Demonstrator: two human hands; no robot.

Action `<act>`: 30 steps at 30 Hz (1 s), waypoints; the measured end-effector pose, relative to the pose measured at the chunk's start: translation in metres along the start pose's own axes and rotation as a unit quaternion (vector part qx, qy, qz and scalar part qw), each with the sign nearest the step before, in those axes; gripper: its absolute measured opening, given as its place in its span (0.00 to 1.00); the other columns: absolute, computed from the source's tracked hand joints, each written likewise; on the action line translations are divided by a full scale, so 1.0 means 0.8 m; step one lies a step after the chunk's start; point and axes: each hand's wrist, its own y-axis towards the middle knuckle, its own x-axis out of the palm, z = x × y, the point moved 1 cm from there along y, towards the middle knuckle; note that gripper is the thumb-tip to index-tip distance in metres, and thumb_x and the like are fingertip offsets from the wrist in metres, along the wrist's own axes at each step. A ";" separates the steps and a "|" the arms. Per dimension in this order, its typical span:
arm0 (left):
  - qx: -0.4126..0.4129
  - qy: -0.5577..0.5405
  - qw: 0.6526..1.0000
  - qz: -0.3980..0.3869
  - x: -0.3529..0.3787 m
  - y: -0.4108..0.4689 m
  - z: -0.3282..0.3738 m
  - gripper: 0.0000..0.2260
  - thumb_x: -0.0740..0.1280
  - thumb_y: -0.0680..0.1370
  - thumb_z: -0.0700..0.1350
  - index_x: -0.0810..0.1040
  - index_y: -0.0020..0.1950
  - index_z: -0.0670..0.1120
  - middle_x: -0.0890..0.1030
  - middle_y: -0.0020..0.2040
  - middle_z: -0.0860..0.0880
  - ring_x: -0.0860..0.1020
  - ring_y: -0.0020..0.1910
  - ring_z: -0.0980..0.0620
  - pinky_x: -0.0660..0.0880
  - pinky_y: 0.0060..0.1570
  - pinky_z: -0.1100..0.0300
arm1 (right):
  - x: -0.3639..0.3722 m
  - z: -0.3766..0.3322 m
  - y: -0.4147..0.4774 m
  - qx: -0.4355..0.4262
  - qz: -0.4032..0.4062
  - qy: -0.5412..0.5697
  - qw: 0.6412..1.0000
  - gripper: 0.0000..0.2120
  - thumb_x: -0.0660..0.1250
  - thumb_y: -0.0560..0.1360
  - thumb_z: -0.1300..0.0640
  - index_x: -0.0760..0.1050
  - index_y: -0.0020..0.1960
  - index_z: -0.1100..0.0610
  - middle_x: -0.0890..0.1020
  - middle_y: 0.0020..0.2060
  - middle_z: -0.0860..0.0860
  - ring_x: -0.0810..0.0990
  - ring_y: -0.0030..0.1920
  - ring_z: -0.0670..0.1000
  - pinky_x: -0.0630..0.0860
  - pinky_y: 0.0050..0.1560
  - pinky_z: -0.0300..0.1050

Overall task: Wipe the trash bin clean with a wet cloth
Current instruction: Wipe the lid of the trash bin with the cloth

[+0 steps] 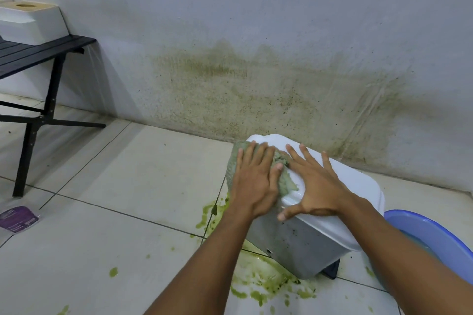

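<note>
A grey trash bin (294, 248) with a white lid (353, 186) stands on the tiled floor near the wall. A green wet cloth (281, 176) lies over the lid's left end. My left hand (256, 179) presses flat on the cloth with straight fingers. My right hand (314, 181) lies spread on the white lid just right of the cloth, its thumb hooked over the lid's front edge. The bin's grey front shows dark specks.
Green splatter (266, 281) covers the tiles in front and left of the bin. A blue basin (419, 227) with water sits at the right. A black folding table (38, 54) holding a white box (33, 23) stands at left. A purple packet (18, 217) lies on the floor.
</note>
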 end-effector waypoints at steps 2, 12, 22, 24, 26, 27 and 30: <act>-0.009 -0.010 1.000 0.010 0.001 -0.004 -0.001 0.27 0.46 0.86 0.58 0.57 0.84 0.50 0.53 0.85 0.52 0.41 0.84 0.55 0.36 0.81 0.52 | -0.007 0.005 -0.001 0.009 -0.010 0.042 0.999 0.65 0.58 0.52 0.13 0.40 0.80 0.41 0.38 0.78 0.35 0.31 0.77 0.40 0.31 0.77 0.60; -0.029 0.096 0.990 -0.099 0.001 0.068 0.015 0.24 0.47 0.88 0.54 0.55 0.84 0.52 0.50 0.86 0.49 0.43 0.84 0.47 0.41 0.81 0.43 | -0.007 0.085 -0.075 0.176 0.017 0.060 0.982 0.33 0.40 0.68 0.18 0.41 0.71 0.22 0.43 0.79 0.35 0.42 0.80 0.44 0.38 0.75 0.65; 0.014 0.156 0.977 -0.144 0.019 0.071 0.037 0.27 0.47 0.85 0.61 0.53 0.84 0.59 0.43 0.86 0.47 0.37 0.84 0.46 0.31 0.78 0.44 | 0.026 0.047 -0.103 0.245 0.122 0.137 0.952 0.33 0.44 0.74 0.25 0.42 0.76 0.30 0.59 0.78 0.44 0.64 0.71 0.55 0.68 0.66 0.54; -0.032 0.180 0.972 -0.149 0.010 0.082 0.031 0.27 0.48 0.85 0.61 0.51 0.84 0.59 0.41 0.85 0.46 0.35 0.83 0.43 0.30 0.77 0.40 | 0.038 0.021 -0.100 0.238 0.116 0.131 0.955 0.34 0.41 0.73 0.25 0.39 0.76 0.32 0.58 0.78 0.47 0.64 0.70 0.56 0.68 0.65 0.55; -0.033 0.191 0.969 -0.152 0.009 0.078 0.032 0.27 0.47 0.86 0.61 0.50 0.85 0.58 0.43 0.86 0.47 0.37 0.84 0.43 0.31 0.78 0.39 | 0.048 0.000 -0.097 0.245 0.116 0.139 0.952 0.35 0.37 0.71 0.25 0.37 0.76 0.33 0.56 0.78 0.49 0.63 0.71 0.57 0.67 0.66 0.57; -0.018 0.189 0.970 -0.154 0.009 0.071 0.033 0.27 0.46 0.86 0.61 0.49 0.85 0.58 0.43 0.86 0.48 0.38 0.84 0.44 0.32 0.78 0.40 | 0.049 -0.003 -0.096 0.250 0.120 0.145 0.950 0.34 0.36 0.71 0.26 0.37 0.76 0.33 0.56 0.79 0.49 0.63 0.72 0.57 0.67 0.67 0.58; 0.014 0.172 0.972 -0.160 0.008 0.048 0.028 0.31 0.43 0.83 0.65 0.47 0.85 0.58 0.43 0.86 0.52 0.38 0.84 0.49 0.32 0.79 0.45 | 0.042 0.012 -0.095 0.230 0.135 0.209 0.941 0.29 0.44 0.78 0.32 0.44 0.77 0.33 0.58 0.79 0.46 0.61 0.75 0.52 0.65 0.71 0.55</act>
